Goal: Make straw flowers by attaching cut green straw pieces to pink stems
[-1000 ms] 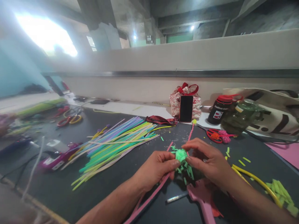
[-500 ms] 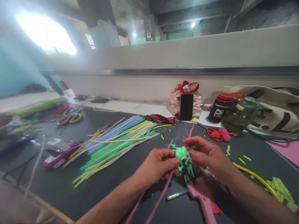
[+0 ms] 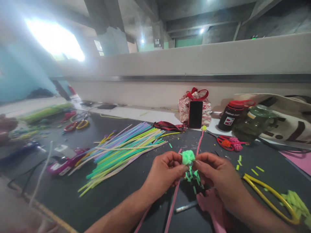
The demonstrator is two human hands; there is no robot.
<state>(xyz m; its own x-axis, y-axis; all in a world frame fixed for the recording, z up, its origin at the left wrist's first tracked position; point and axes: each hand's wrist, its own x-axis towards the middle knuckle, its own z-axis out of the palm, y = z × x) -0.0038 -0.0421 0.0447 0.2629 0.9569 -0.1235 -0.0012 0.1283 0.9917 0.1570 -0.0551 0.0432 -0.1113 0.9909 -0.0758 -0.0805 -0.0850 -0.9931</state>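
Observation:
A small mint-green fuzzy ball is held up between my two hands. My left hand pinches its left side between thumb and fingers. On the right side, the fingertips of my right hand close on the ball's lower edge. Short green pieces lie below it on the dark table. Pink strips run beneath my left hand. A pink glue gun lies below my right hand, partly hidden by it.
Coloured strips are spread at the left, beside a purple tool. A phone leans on a patterned bag. Bottles, red-handled scissors, yellow-handled scissors and yellow-green pieces are at the right.
The green ball now shows more fully above my fingertips. My right hand has lowered slightly, its fingers closing in on the ball. The whole view has shifted a little.

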